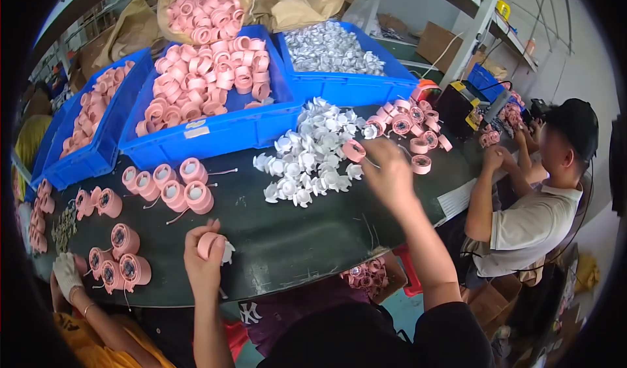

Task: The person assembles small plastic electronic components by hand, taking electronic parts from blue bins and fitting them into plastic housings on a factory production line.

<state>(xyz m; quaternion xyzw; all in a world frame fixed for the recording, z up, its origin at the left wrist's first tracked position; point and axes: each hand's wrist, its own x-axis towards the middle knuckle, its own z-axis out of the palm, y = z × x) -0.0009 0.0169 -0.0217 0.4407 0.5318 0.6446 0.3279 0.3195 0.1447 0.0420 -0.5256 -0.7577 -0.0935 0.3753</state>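
Observation:
My left hand (201,263) is closed around a pink round plastic housing (210,245) near the front edge of the dark green table (281,247). A white petal-shaped plastic piece (228,253) sticks out on the right side of that housing. Farther right, my right hand (390,175) reaches over the table, its fingertips on another pink round housing (353,150). This housing is at the right edge of a loose heap of white petal-shaped pieces (307,149). Beyond my right hand lies a group of pink housings with wires (418,116).
Blue bins hold pink rings (209,136) and silvery-white pieces (353,90); another blue bin (98,126) stands left. Pink housings with white centres (173,191) and dark-centred ones (124,263) stand in clusters. A co-worker's gloved hand (67,275) is lower left; another person (542,204) works at right.

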